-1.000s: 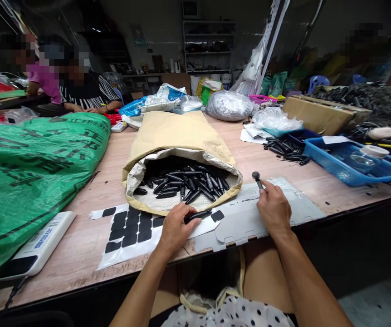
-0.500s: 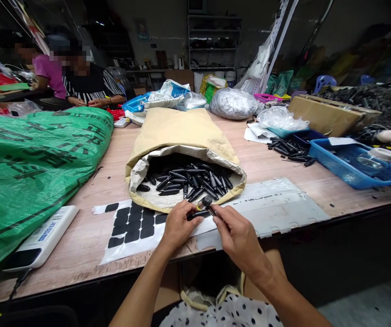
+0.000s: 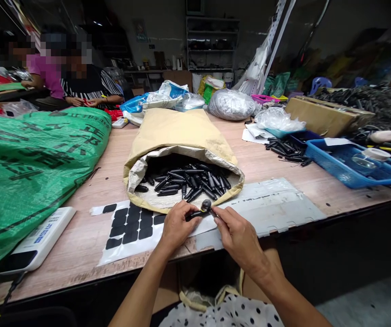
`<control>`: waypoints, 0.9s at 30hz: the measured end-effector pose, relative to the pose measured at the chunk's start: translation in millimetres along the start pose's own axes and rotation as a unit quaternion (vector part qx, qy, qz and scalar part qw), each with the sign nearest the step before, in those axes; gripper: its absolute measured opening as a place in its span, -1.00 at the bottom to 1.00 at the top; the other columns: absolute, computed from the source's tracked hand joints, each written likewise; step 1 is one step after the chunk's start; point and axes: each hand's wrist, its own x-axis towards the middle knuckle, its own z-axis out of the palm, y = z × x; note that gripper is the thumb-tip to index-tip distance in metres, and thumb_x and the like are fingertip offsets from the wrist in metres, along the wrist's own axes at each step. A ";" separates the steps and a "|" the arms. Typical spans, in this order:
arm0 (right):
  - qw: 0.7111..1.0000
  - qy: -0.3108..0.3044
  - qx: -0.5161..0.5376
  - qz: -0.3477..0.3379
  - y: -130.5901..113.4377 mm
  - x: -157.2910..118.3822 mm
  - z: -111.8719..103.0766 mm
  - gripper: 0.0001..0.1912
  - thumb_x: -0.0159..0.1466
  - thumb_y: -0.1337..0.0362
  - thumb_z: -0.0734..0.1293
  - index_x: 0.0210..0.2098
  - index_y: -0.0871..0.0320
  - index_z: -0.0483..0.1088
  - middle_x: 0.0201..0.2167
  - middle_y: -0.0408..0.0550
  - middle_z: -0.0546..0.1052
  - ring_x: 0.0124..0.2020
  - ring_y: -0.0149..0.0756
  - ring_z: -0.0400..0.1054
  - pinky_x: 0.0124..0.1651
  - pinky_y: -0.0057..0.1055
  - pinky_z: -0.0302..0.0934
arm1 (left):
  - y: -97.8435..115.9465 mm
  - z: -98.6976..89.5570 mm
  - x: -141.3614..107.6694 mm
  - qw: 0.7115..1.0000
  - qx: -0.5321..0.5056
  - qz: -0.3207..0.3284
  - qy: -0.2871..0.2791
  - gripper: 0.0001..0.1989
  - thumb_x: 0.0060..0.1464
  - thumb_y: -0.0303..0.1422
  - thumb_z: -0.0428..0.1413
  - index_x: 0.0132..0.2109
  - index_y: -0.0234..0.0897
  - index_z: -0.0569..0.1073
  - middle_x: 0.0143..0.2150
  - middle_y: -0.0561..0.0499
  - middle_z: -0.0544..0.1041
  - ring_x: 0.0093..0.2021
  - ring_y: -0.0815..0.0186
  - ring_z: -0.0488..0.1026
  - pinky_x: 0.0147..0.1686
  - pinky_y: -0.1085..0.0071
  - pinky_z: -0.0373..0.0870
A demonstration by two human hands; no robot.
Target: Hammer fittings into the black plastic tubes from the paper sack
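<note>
My left hand (image 3: 178,225) is closed on a slim black pen-shaped piece (image 3: 195,215) in front of the sack's mouth. My right hand (image 3: 238,231) pinches a thin dark tool with a round, shiny dark head (image 3: 206,205). This head meets the end of the black piece, with a bit of yellow showing there. Behind my hands lies an open tan paper sack (image 3: 182,129), its mouth facing me. Many similar black pieces (image 3: 188,179) are heaped inside it. Partly under the sack and left hand is a white sheet with rounded black squares (image 3: 132,225).
A green woven sack (image 3: 39,172) and a white device (image 3: 42,236) occupy the left. To the right are a grey plastic-covered board (image 3: 277,202), loose black parts (image 3: 285,147) and a blue tray (image 3: 352,168). Two people (image 3: 83,86) sit at the far left. Bags line the back.
The round head has tilted and shifted slightly down against the black piece's end. Both hands keep their hold almost in place. The whole view has shifted a little.
</note>
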 end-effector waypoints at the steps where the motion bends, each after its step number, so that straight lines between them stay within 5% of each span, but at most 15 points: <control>1: 1.000 0.017 0.010 0.005 3.4 1.5 -2.8 -0.63 0.44 0.30 0.16 0.15 0.07 0.45 -0.13 -0.02 0.58 -0.09 -0.24 0.48 0.00 -0.37 0.32 | 0.3 -0.6 -0.3 1.000 0.004 0.000 -0.002 -0.88 0.09 -0.38 0.26 -0.18 -0.18 0.58 -0.24 0.05 0.51 -0.17 0.25 0.44 -0.14 0.35 0.34; 7: 0.977 0.166 -0.079 0.109 53.1 34.5 -39.6 -0.61 0.39 0.27 0.21 0.15 0.06 0.47 -0.08 0.02 0.57 -0.15 -0.22 0.44 -0.08 -0.34 0.27 | 3.2 -4.6 0.0 1.000 0.010 0.007 -0.022 -0.83 0.28 -0.24 0.11 -0.17 -0.16 0.58 -0.24 0.03 0.50 -0.15 0.23 0.44 -0.12 0.34 0.32; 13: 0.935 0.123 -0.235 0.234 112.1 61.2 -41.3 -0.62 0.35 0.32 0.23 0.10 0.07 0.51 -0.14 0.03 0.51 -0.20 -0.22 0.34 -0.28 -0.33 0.04 | 7.5 -6.6 0.8 0.999 0.037 0.006 -0.024 -0.57 0.42 -0.18 -0.13 -0.40 -0.21 0.38 -0.33 0.03 0.41 -0.23 0.25 0.38 -0.20 0.34 0.27; 22: 0.918 0.102 -0.344 0.170 124.9 52.6 -15.7 -0.63 0.39 0.34 0.19 0.12 0.08 0.48 -0.19 0.06 0.46 -0.19 -0.19 0.28 -0.25 -0.30 -0.02 | 3.9 -4.2 3.8 0.998 0.054 -0.002 -0.018 -0.55 0.44 -0.16 -0.18 -0.43 -0.20 0.26 -0.35 0.03 0.37 -0.26 0.24 0.35 -0.22 0.32 0.28; 27: 0.917 0.096 -0.350 0.166 125.2 53.1 -16.5 -0.62 0.39 0.35 0.18 0.13 0.11 0.45 -0.18 0.07 0.46 -0.17 -0.18 0.28 -0.24 -0.30 -0.01 | 35.3 -15.1 -20.8 0.998 -0.013 0.019 -0.052 -0.70 0.40 -0.17 -0.08 -0.18 -0.17 0.46 -0.22 0.00 0.51 -0.17 0.22 0.43 -0.13 0.33 0.31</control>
